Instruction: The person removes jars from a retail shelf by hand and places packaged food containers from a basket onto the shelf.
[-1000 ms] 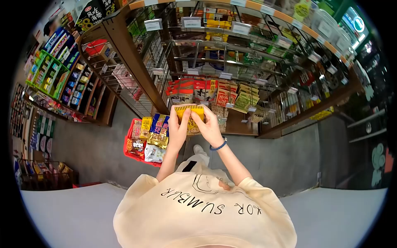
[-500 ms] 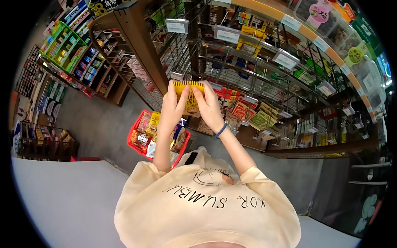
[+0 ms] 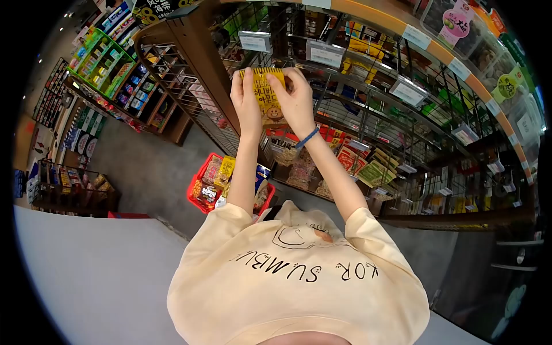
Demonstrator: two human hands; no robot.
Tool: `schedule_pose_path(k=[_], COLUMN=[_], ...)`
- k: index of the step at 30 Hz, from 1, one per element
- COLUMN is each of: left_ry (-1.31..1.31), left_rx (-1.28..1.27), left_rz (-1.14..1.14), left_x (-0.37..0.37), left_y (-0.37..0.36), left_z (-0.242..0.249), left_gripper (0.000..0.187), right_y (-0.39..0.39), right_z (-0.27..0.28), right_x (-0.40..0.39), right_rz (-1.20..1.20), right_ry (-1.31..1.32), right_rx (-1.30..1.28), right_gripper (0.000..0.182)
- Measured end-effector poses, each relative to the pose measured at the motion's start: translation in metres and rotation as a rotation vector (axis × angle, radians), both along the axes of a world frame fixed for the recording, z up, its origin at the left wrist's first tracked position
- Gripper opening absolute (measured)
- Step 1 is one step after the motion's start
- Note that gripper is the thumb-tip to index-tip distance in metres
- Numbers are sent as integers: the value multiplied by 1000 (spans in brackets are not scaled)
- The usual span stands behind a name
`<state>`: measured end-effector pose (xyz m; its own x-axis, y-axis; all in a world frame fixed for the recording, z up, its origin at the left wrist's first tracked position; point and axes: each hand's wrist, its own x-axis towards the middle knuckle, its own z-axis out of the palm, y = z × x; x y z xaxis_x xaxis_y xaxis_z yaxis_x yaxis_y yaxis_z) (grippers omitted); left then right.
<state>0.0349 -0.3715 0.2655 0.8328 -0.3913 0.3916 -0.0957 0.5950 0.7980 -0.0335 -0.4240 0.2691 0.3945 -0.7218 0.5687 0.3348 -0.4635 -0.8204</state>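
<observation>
**Yellow snack packet lifted up to the wire rack**

Against the earlier pictures, both arms now reach much higher: the yellow snack packet (image 3: pixel 268 95), which was held at chest level over the basket a second ago, is now raised in front of the upper rows of the wire shelving rack (image 3: pixel 368 86), just below a white price tag (image 3: pixel 255 41). The view has tilted up with it, so the red shopping basket (image 3: pixel 198 195) sits lower and further left in the frame.

The left hand (image 3: pixel 246 98) pinches the packet's top left corner and the right hand (image 3: pixel 296 98) pinches its top right corner, both gripping it firmly between thumb and fingers. A blue wristband (image 3: pixel 307 138) circles the right wrist.

The packet's lower half is partly covered by the hands, and its print is too small to read. Whether its top edge touches a rack hook cannot be told. The left forearm hides part of the basket, which is full of snack bags.

Rows of hanging packets fill the rack behind the hands, and a green display stand (image 3: pixel 100 66) stands well apart at upper left.
</observation>
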Motion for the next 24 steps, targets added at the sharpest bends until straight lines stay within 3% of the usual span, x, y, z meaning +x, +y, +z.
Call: schedule_pose_path(k=[4, 10, 16, 24], left_ry=[-16, -18, -1, -79], left_rx=[-83, -151, -219, -142], left_rz=[-167, -220, -219, -280], left_x=[13, 26, 33, 45], left_y=[-14, -25, -29, -36], left_z=[9, 18, 21, 23], left_gripper=[11, 9, 9, 16], right_y=[-14, -18, -19, -29], right_z=[9, 24, 31, 40], right_x=[12, 17, 23, 27], right_rz=[-51, -10, -13, 46], right_ry=[-22, -41, -119, -137], right_rx=[-34, 65, -9, 50], right_gripper=[18, 20, 18, 17])
